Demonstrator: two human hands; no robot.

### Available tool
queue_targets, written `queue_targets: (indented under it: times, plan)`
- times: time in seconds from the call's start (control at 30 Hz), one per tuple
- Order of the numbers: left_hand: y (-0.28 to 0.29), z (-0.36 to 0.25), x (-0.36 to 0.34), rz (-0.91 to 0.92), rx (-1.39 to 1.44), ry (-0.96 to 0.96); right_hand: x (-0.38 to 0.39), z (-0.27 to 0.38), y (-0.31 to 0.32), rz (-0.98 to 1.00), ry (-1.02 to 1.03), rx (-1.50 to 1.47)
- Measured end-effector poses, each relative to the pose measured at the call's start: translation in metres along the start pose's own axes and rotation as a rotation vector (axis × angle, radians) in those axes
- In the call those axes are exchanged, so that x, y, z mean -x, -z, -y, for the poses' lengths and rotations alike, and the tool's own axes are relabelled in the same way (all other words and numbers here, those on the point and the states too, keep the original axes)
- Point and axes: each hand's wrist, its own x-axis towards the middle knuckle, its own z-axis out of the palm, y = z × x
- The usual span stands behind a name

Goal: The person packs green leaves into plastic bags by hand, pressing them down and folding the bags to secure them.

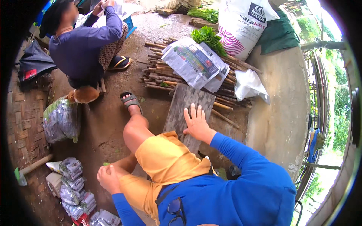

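Observation:
My right hand (198, 124) lies on a worn wooden bench (190, 103), fingers spread and nothing in them. My left hand (108, 178) rests by my bent left knee with its fingers curled together. A small bit of green (106, 164) shows at those fingertips; whether they grip it is unclear. Beyond the bench is a pile of bamboo sticks (158, 77). Newspaper sheets (196, 64) lie over the sticks, with a bunch of leafy greens (208, 39) at their far edge. A white plastic bag (250, 86) sits at the pile's right end.
Another person (81, 47) sits on a low stool at the far left. Wrapped packets (73, 184) are stacked at the near left, below a plastic-wrapped bundle (62, 119). A large white sack (243, 28) leans by the low concrete wall (279, 105) on the right.

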Motion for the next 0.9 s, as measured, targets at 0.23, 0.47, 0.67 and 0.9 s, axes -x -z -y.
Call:
queue_targets:
  times: [0.23, 0.47, 0.67, 0.9]
  plan:
    - [-0.003, -0.051, -0.06, 0.09, 0.192, -0.07, 0.003, -0.012, 0.001, 0.107, -0.086, -0.153]
    - [-0.003, -0.101, -0.127, 0.132, 0.332, -0.114, -0.015, 0.001, 0.007, 0.122, -0.067, -0.241]
    - [-0.025, -0.142, -0.188, 0.256, 0.337, -0.199, -0.006, -0.006, -0.018, 0.125, -0.132, -0.108]
    - [-0.032, -0.147, -0.193, 0.292, 0.234, -0.14, -0.009, 0.0, -0.028, 0.065, -0.05, -0.107]
